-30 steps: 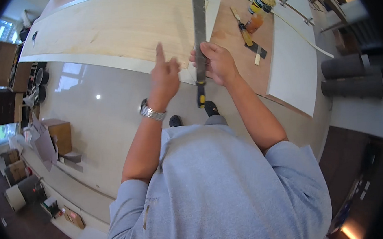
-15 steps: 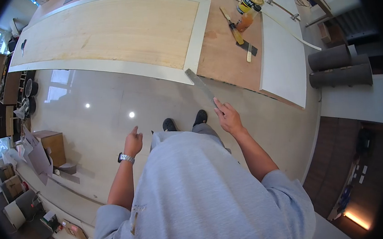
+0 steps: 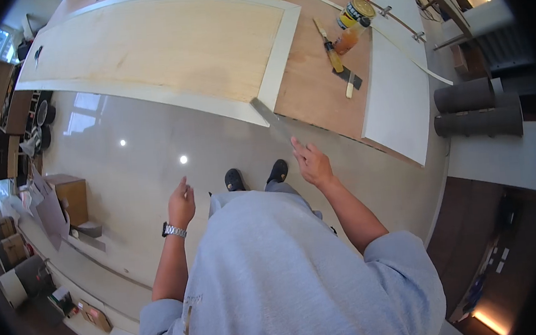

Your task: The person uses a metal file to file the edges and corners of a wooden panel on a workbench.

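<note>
A long flat metal file (image 3: 272, 118) is in my right hand (image 3: 313, 164), whose fingers are closed round its near end. The file's far end rests at the near right corner of a pale wooden panel with a white frame (image 3: 168, 95). Lower on the left, my left hand (image 3: 181, 204) hangs over the floor, touching nothing, with its fingers partly bent and apart. Above that wrist is a metal watch (image 3: 174, 229).
On the brown board (image 3: 312, 94) stand a yellow-labelled can (image 3: 355, 13) and an orange bottle (image 3: 347, 38). A brush (image 3: 333, 56) and a dark scraper (image 3: 350, 78) lie nearby. A white board (image 3: 395, 107) borders it; a cardboard box (image 3: 71, 199) stands at left.
Over the last second the file has swung down from upright to the panel's corner. My left hand has dropped down and left, away from the file.
</note>
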Demonstrator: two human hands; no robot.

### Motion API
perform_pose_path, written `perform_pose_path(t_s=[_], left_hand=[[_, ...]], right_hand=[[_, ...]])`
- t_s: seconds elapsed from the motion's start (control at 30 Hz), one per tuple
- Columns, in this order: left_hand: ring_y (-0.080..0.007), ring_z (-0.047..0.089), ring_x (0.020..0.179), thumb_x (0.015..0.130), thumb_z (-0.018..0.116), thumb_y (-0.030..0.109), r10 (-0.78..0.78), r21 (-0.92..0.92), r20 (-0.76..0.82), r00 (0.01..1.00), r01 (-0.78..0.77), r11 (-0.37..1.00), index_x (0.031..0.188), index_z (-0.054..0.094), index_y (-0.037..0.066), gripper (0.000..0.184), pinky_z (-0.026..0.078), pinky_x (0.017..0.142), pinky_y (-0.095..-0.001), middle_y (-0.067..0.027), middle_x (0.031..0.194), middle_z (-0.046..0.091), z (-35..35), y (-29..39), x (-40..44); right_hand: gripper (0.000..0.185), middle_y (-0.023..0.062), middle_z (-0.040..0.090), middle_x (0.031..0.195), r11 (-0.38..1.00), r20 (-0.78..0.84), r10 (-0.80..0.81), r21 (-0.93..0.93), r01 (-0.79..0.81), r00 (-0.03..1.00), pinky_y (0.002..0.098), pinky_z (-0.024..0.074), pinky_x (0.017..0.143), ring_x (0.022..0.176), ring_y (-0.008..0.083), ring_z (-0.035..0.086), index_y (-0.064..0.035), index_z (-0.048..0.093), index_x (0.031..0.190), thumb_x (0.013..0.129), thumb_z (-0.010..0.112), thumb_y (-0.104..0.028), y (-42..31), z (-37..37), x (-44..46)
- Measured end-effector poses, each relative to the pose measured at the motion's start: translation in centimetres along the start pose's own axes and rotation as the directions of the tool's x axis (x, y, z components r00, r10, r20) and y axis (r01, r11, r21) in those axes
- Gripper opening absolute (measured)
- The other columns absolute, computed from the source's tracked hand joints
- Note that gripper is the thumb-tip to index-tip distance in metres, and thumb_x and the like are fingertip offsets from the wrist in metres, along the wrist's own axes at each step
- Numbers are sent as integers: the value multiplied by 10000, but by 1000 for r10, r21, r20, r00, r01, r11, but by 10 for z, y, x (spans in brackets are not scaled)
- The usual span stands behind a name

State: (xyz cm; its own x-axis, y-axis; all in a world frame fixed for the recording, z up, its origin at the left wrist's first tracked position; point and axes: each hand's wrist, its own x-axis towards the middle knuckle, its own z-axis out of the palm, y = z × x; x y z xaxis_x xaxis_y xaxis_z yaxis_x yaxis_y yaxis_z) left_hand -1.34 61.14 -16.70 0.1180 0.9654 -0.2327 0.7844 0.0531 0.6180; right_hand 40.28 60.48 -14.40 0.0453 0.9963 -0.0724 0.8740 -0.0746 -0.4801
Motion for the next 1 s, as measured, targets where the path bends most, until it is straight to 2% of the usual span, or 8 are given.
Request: perform_pose_path(t_s=[0.03,0.13,0.27,0.43,0.57,0.8,0.87,1.0], left_hand=[[-387,647,1036,960,571,147,84,13,-50,995,-83,996,1371,535,11,434,518,906,-455,-239,1126,678,2,8,1],[-430,544,1215,949,594,155,254,41,-19,967,-253,967,1378,518,11,458,470,1012,-458,-245,1347,566,12,59,36],[-439,461,1317,932,608,153,406,90,-61,912,-400,912,1424,467,22,529,423,1066,-484,-235,1458,472,-3,114,91],[-346,244,1491,936,601,201,266,375,49,963,-265,888,1545,285,68,699,285,1164,-550,-159,1617,264,-14,124,133],[-309,160,1532,952,571,223,171,541,153,973,-228,810,1578,212,80,736,224,1189,-582,-109,1658,188,-5,125,150],[-313,146,1535,951,542,182,131,511,208,969,-222,831,1581,207,79,721,210,1191,-588,-106,1665,165,-7,125,149],[-317,148,1534,953,523,168,134,489,202,970,-218,844,1582,208,84,709,210,1191,-588,-110,1666,159,-11,128,150],[-314,166,1531,938,453,106,118,513,225,967,-221,829,1579,227,92,680,216,1190,-589,-105,1665,166,-8,123,154]], right_hand=[[444,167,608,959,996,114,86,25,-89,990,492,535,752,870,379,634,-301,499,1445,1001,512,-302,-5,-1,-2],[451,167,599,939,998,-63,-59,22,60,996,491,537,735,840,386,632,-314,510,1445,995,531,-291,-9,10,64],[445,167,595,939,999,-57,-44,-28,42,997,482,534,725,832,385,632,-314,517,1443,998,529,-306,-8,4,43],[425,182,592,968,998,68,50,43,-53,996,471,533,739,835,390,636,-336,528,1429,1004,515,-342,8,7,-4],[430,192,593,961,998,-20,-51,-38,51,998,472,532,726,836,381,641,-336,523,1432,1002,528,-333,-13,2,76],[421,191,591,980,996,-45,-88,-34,87,995,474,529,710,825,388,640,-351,533,1420,1000,521,-325,16,5,-8],[421,184,591,965,999,101,41,23,-44,994,474,529,709,821,386,640,-348,540,1414,995,532,-314,4,-1,-7],[415,164,584,911,998,-14,-54,-43,53,998,474,529,707,804,375,637,-320,559,1403,989,550,-293,-13,-1,57]])
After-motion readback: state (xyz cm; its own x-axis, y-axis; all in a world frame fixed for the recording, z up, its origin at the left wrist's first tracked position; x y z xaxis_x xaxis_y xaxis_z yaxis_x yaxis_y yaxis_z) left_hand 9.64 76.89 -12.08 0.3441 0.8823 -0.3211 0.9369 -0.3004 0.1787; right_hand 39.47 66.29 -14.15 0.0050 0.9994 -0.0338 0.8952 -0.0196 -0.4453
